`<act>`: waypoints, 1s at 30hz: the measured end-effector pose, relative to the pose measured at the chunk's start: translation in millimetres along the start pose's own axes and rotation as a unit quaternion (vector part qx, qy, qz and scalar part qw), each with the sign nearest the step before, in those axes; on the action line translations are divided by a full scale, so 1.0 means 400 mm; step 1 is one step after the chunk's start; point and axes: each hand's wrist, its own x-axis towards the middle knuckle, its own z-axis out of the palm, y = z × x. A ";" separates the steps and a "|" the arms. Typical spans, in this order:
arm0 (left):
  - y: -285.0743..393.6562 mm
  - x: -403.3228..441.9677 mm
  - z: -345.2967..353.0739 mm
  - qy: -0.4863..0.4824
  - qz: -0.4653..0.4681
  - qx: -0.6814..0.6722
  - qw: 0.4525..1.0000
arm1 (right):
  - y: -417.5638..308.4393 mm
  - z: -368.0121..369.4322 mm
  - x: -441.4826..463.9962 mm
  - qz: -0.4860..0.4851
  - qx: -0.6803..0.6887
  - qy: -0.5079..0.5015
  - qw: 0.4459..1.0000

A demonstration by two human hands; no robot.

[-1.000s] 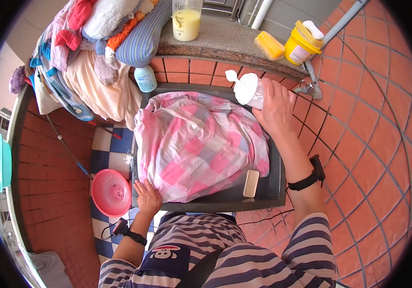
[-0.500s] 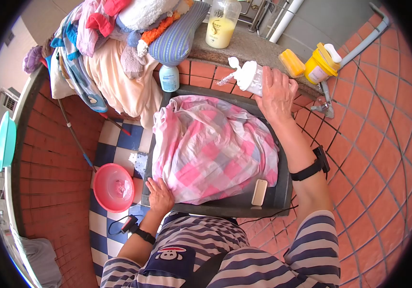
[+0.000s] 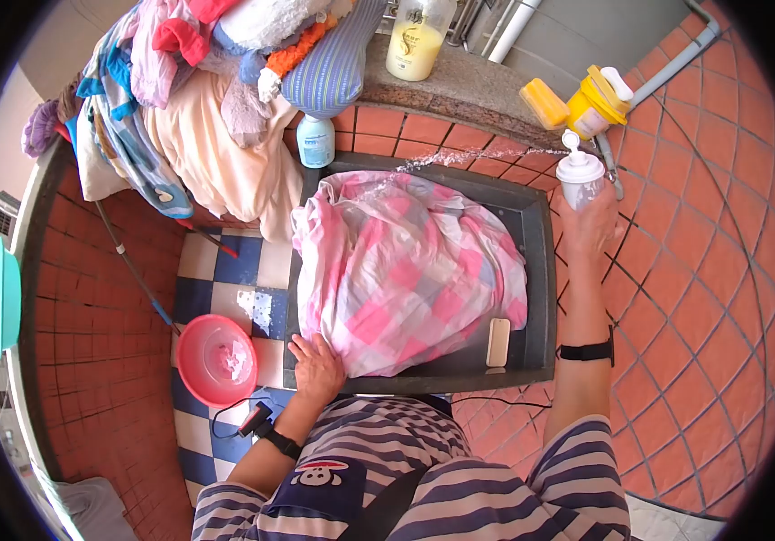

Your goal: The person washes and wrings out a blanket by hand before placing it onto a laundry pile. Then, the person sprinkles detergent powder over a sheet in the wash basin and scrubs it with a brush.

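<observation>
My right hand (image 3: 591, 224) is closed around a clear bottle (image 3: 579, 185) with a white flip-top lid, held upright to the right of the dark sink (image 3: 539, 270). White powder (image 3: 460, 159) streaks through the air from the bottle's mouth toward the cloth. A pink, white and grey checked cloth (image 3: 415, 270) lies bunched in the sink. Resting at the sink's near left corner, my left hand (image 3: 317, 368) has its fingers spread, touching the rim and the cloth's edge. A pale soap-like bar (image 3: 498, 343) lies in the sink's near right corner.
Left on the tiled floor stands a pink basin (image 3: 216, 361) with some whitish bits inside. Behind are a blue bottle (image 3: 315, 142), a jug of yellow liquid (image 3: 416, 45), a yellow tub (image 3: 597, 104) and a yellow block (image 3: 544, 103). Laundry (image 3: 216, 135) is heaped at back left.
My right hand has swung right with the bottle, which went from tipped left to upright. The powder now trails in a long streak. My left hand stays by the sink's corner.
</observation>
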 end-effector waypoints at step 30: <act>-0.030 -0.065 0.041 0.112 -0.155 -0.373 0.908 | 0.375 -0.102 -0.298 -0.185 -0.033 -0.091 0.978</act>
